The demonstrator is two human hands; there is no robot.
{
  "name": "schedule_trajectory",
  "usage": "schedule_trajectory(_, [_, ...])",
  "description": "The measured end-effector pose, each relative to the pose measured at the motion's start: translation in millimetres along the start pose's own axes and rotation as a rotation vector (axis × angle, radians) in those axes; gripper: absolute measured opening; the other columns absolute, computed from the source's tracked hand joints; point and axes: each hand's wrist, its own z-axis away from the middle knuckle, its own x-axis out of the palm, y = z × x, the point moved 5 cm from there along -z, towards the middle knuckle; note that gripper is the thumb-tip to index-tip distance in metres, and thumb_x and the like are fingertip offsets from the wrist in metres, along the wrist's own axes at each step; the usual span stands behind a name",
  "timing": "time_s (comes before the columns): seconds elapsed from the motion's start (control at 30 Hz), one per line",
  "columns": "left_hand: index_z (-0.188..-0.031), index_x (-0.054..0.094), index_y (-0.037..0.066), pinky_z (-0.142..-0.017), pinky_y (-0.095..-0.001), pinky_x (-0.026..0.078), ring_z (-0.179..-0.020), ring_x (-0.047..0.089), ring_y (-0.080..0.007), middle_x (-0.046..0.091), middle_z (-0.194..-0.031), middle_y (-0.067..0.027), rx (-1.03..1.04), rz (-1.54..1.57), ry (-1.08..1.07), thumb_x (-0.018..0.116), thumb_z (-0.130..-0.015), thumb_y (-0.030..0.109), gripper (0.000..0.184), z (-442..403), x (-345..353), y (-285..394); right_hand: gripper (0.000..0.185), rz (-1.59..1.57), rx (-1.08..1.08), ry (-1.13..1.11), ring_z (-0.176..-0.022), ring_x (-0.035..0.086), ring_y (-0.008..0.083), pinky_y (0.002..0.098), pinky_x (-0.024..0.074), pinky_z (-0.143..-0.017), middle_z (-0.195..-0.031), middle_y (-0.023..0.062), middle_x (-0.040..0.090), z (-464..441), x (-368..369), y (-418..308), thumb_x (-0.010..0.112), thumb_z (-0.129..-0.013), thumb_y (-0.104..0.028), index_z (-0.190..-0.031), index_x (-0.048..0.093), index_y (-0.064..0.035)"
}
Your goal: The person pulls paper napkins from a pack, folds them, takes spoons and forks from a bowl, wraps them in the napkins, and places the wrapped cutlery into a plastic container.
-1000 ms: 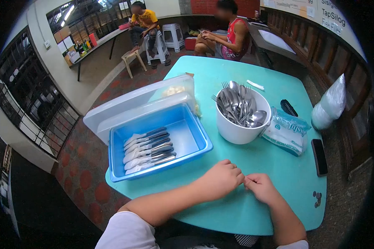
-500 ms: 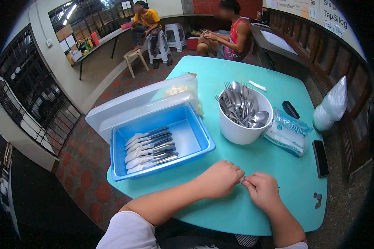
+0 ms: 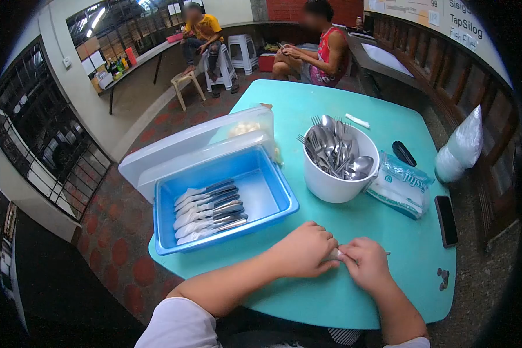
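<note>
My left hand (image 3: 307, 249) and my right hand (image 3: 365, 262) meet low over the table, both closed on a tissue-wrapped piece of cutlery (image 3: 334, 254). White tissue shows between my fingers, and a thin metal end pokes out past my right hand. Most of it is hidden by my hands. To their left stands a blue tray (image 3: 272, 210) with several tissue-wrapped cutlery bundles (image 3: 206, 211) in a row, handles pointing right. Beyond my hands is a white bucket (image 3: 336, 188) full of loose spoons and forks (image 3: 333, 145).
A tissue pack (image 3: 403, 188), a black object (image 3: 404, 153), a phone (image 3: 446, 221) and coins (image 3: 443, 279) lie along the turquoise table's (image 3: 307, 301) right side. A clear lid (image 3: 197, 148) leans behind the tray. Two people sit in the background.
My hands have shifted slightly around the wrapped cutlery. More white tissue shows between them now, and a metal end has appeared to the right of my right hand.
</note>
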Motion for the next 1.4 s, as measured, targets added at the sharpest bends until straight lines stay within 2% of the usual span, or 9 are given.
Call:
schedule_trajectory(0.13, [-0.090,0.064,0.005,-0.082,-0.0421,0.047,-0.086,0.064,-0.0295,0.065,-0.082,-0.0115,0.014,0.084,0.016,0.069,-0.084,0.023,0.020,-0.1,3.5,-1.1,0.010,0.022,0.055,-0.025,-0.073,0.064,0.0304,0.0419,0.0500,-0.062,-0.076,0.0111,0.064,-0.6,-4.7,-9.9,0.071,-0.085,-0.017,-0.087,0.072,-0.0076])
schedule_trajectory(0.43, [-0.080,0.063,0.006,-0.085,-0.0400,0.046,-0.083,0.063,-0.0257,0.064,-0.077,-0.0086,0.220,-0.179,0.061,0.059,-0.082,0.017,0.011,-1.0,9.8,6.6,0.022,-0.194,0.268,-0.221,-0.075,0.063,0.0340,0.0440,0.0496,-0.064,-0.079,0.0125,0.064,6.0,9.9,10.7,0.063,-0.091,-0.027,-0.090,0.071,-0.0063])
schedule_trajectory(0.53, [-0.081,0.064,0.006,-0.087,-0.0408,0.046,-0.086,0.064,-0.0264,0.064,-0.078,-0.0087,0.248,-0.229,0.160,0.062,-0.082,0.017,0.011,0.4,5.5,8.4,0.022,-0.120,0.286,-0.202,-0.075,0.062,0.0336,0.0447,0.0493,-0.064,-0.078,0.0124,0.063,5.0,4.1,4.8,0.063,-0.091,-0.027,-0.090,0.071,-0.0070])
schedule_trajectory(0.63, [-0.097,0.066,0.003,-0.100,-0.0461,0.045,-0.096,0.066,-0.0272,0.066,-0.088,-0.0107,0.135,-0.079,0.128,0.066,-0.086,0.020,0.020,0.4,-2.3,6.5,0.017,-0.003,0.218,-0.108,-0.073,0.062,0.0319,0.0446,0.0491,-0.063,-0.077,0.0108,0.061,2.4,-3.2,-2.4,0.066,-0.087,-0.025,-0.089,0.071,-0.0090])
schedule_trajectory(0.8, [-0.098,0.065,0.003,-0.090,-0.0462,0.047,-0.089,0.065,-0.0312,0.066,-0.086,-0.0135,0.008,0.065,0.007,0.068,-0.085,0.020,0.021,0.2,-2.0,-1.2,0.013,0.105,0.019,0.015,-0.069,0.062,0.0294,0.0429,0.0489,-0.060,-0.075,0.0077,0.060,1.2,-9.3,-14.4,0.072,-0.081,-0.022,-0.087,0.072,-0.0110])
schedule_trajectory(0.93, [-0.096,0.064,0.003,-0.081,-0.0433,0.048,-0.080,0.065,-0.0335,0.066,-0.081,-0.0143,-0.075,0.123,-0.110,0.067,-0.086,0.018,0.019,0.4,8.1,-5.5,0.014,0.083,0.050,-0.042,-0.068,0.062,0.0300,0.0427,0.0489,-0.059,-0.074,0.0083,0.060,2.5,-6.4,-15.7,0.071,-0.083,-0.023,-0.085,0.070,-0.0090])
schedule_trajectory(1.1, [-0.094,0.063,0.004,-0.081,-0.0394,0.049,-0.078,0.066,-0.0297,0.066,-0.081,-0.0116,0.065,-0.042,-0.011,0.064,-0.084,0.016,0.016,-0.1,8.8,-0.5,0.015,0.055,0.152,-0.110,-0.070,0.062,0.0327,0.0450,0.0488,-0.062,-0.075,0.0109,0.060,4.6,-0.8,-10.7,0.067,-0.088,-0.024,-0.085,0.070,-0.0093])
schedule_trajectory(1.23, [-0.096,0.063,0.005,-0.084,-0.0388,0.049,-0.080,0.066,-0.0267,0.067,-0.083,-0.0093,0.127,-0.181,0.066,0.061,-0.083,0.017,0.018,-0.2,7.4,7.2,0.016,-0.141,0.294,-0.172,-0.072,0.061,0.0342,0.0469,0.0484,-0.065,-0.075,0.0126,0.059,5.3,0.2,-0.8,0.065,-0.089,-0.024,-0.086,0.070,-0.0097])
schedule_trajectory(1.4, [-0.097,0.064,0.004,-0.089,-0.0409,0.048,-0.086,0.065,-0.0292,0.066,-0.087,-0.0106,0.108,0.025,0.172,0.069,-0.082,0.019,0.022,-0.7,-12.7,5.3,0.015,0.044,0.219,-0.091,-0.072,0.062,0.0339,0.0461,0.0486,-0.065,-0.075,0.0120,0.060,2.4,-9.1,-11.1,0.067,-0.087,-0.023,-0.087,0.070,-0.0091])
